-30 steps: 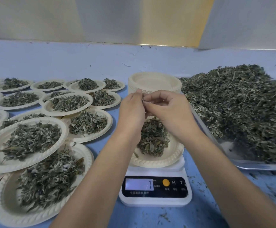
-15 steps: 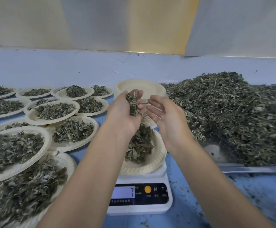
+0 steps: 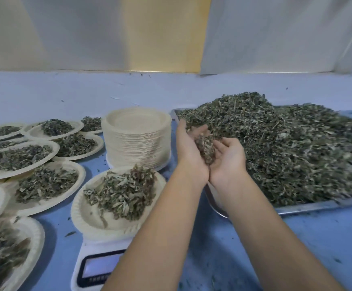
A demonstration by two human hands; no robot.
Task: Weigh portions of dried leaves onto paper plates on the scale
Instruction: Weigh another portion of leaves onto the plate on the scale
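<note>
A paper plate (image 3: pixel 80 208) heaped with dried leaves (image 3: pixel 124 190) sits on the white digital scale (image 3: pixel 91 248); my left forearm hides part of the scale's display. My left hand (image 3: pixel 188 152) and my right hand (image 3: pixel 228 159) are cupped side by side, palms facing each other, above the left edge of the metal tray (image 3: pixel 318 205). A small clump of dried leaves (image 3: pixel 206 148) lies loosely between the two palms. The tray carries a big pile of dried leaves (image 3: pixel 286 148).
A tall stack of empty paper plates (image 3: pixel 137 139) stands behind the scale, just left of my hands. Several filled plates (image 3: pixel 44 185) cover the blue table (image 3: pixel 233 248) on the left, some overlapping. A pale wall rises at the back.
Both hands have moved right, from above the plate on the scale to the tray's left edge. The clump once held in my left hand now lies between both cupped palms.
</note>
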